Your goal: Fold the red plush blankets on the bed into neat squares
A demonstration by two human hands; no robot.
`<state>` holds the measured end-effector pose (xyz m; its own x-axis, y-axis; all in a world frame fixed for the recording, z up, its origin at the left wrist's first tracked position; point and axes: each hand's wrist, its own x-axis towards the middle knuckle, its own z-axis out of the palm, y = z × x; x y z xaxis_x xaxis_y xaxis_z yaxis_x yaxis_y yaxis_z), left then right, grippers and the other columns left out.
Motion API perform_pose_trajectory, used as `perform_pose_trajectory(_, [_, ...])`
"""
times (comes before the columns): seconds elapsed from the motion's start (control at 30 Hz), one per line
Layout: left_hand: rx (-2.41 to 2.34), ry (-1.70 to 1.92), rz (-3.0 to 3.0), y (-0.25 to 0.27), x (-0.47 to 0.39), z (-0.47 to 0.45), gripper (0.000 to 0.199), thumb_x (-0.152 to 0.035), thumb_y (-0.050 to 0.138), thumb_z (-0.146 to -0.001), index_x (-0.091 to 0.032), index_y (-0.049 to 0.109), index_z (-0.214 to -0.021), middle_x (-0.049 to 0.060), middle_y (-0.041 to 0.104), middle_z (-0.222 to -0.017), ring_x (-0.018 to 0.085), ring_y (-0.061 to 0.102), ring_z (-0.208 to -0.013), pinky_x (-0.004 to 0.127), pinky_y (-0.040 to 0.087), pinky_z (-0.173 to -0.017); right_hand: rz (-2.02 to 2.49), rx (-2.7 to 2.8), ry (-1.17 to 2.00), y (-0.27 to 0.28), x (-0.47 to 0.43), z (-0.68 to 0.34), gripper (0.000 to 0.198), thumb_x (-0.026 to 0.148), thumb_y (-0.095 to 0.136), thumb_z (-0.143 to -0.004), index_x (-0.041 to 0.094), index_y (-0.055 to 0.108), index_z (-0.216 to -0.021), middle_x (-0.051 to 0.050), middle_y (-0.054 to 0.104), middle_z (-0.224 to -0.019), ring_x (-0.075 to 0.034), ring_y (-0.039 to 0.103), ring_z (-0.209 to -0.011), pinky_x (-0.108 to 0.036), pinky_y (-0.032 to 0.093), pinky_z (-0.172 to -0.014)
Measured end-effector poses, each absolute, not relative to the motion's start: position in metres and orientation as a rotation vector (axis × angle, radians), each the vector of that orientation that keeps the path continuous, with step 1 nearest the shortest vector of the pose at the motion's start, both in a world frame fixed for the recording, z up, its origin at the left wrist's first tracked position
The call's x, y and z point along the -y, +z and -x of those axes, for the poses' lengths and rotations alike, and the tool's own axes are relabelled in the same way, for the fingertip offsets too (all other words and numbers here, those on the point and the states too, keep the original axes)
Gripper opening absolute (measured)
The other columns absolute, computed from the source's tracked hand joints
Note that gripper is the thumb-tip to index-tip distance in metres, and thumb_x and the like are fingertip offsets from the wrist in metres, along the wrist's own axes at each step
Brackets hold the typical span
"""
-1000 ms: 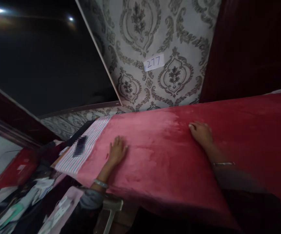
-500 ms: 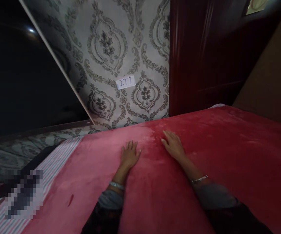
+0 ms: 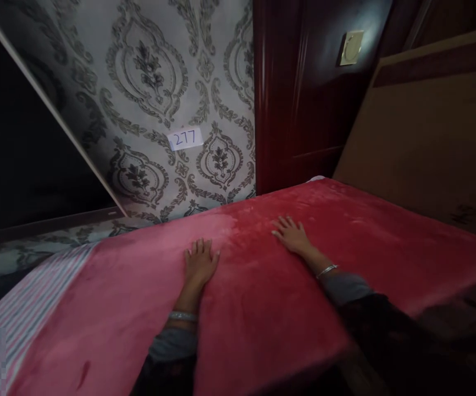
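A red and pink plush cloth (image 3: 263,308) is spread over a flat surface in front of me. My left hand (image 3: 200,263) lies flat on its pink part, fingers spread. On the redder part, farther right, my right hand (image 3: 292,235) also rests palm down with the fingers apart. Neither hand holds anything. Both wrists wear bracelets below rolled grey cuffs. A small dark red mark (image 3: 83,374) shows on the cloth at lower left.
Striped cloth (image 3: 44,286) shows along the left side. A large black panel (image 3: 27,137) leans at far left. Behind are patterned wallpaper with a paper card marked 277 (image 3: 186,138), a dark red wooden panel (image 3: 295,99) and a big cardboard sheet (image 3: 427,126) at right.
The view has turned to the right, so the wall and cloth sit farther left and more cardboard shows. My right hand's fingers are spread wider; my left hand stays flat on the cloth.
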<state>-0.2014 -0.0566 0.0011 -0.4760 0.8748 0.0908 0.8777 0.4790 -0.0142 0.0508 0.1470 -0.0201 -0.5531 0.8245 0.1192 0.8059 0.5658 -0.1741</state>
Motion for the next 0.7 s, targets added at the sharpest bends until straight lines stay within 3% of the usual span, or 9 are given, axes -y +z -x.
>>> perform_pose_trajectory(0.13, [2.611,-0.122,1.569,0.000,0.056,0.201,0.061,-0.047,0.034,-0.099,-0.018,0.042,-0.152,0.017,0.034,-0.161,0.035,0.029,-0.149,0.060,0.026,-0.116,1.744,2.313,0.006,-0.031,-0.163,-0.113,0.059,0.049,0.025,-0.104,0.022,0.039,-0.155,-0.015,0.025,-0.164,-0.033,0.018,-0.152,-0.066,0.021,-0.115])
perform_pose_trajectory(0.4, [2.587,-0.226,1.571,0.004,0.060,0.197,0.058,-0.046,0.037,-0.099,-0.018,0.047,-0.148,0.018,0.039,-0.158,0.036,0.033,-0.147,0.060,0.028,-0.115,1.675,2.448,0.044,-0.022,-0.145,-0.115,0.057,0.045,0.025,-0.105,0.022,0.039,-0.154,-0.015,0.030,-0.162,-0.032,0.024,-0.150,-0.064,0.023,-0.115])
perform_pose_trajectory(0.47, [2.589,-0.308,1.576,0.004,0.061,0.196,0.055,-0.044,0.042,-0.097,-0.019,0.050,-0.145,0.017,0.040,-0.158,0.035,0.033,-0.147,0.061,0.026,-0.116,1.569,2.536,0.049,-0.016,-0.133,-0.087,0.057,0.046,0.027,-0.105,0.022,0.041,-0.154,-0.015,0.032,-0.162,-0.032,0.026,-0.150,-0.061,0.025,-0.116])
perform_pose_trajectory(0.57, [2.625,-0.777,1.540,0.003,0.060,0.200,0.045,-0.035,0.053,-0.090,-0.021,0.062,-0.133,0.014,0.047,-0.153,0.033,0.035,-0.145,0.060,0.019,-0.119,1.317,2.684,0.066,-0.013,-0.095,-0.039,0.057,0.050,0.033,-0.103,0.026,0.040,-0.155,-0.010,0.031,-0.163,-0.027,0.025,-0.150,-0.051,0.023,-0.120])
perform_pose_trajectory(0.63, [2.622,-1.107,1.487,0.002,0.058,0.207,0.038,-0.029,0.055,-0.087,-0.021,0.069,-0.121,0.013,0.056,-0.146,0.030,0.041,-0.142,0.056,0.019,-0.121,0.926,2.850,0.125,-0.014,-0.055,-0.016,0.062,0.053,0.030,-0.103,0.022,0.036,-0.157,-0.011,0.025,-0.164,-0.027,0.020,-0.152,-0.049,0.019,-0.122])
perform_pose_trajectory(0.7, [2.610,-1.299,1.440,0.000,0.056,0.217,0.035,-0.027,0.051,-0.088,-0.020,0.072,-0.115,0.011,0.064,-0.137,0.026,0.049,-0.136,0.049,0.026,-0.121,0.516,2.958,0.218,-0.016,-0.010,-0.006,0.068,0.060,0.027,-0.100,0.027,0.026,-0.160,-0.004,0.014,-0.166,-0.024,0.013,-0.153,-0.046,0.012,-0.123])
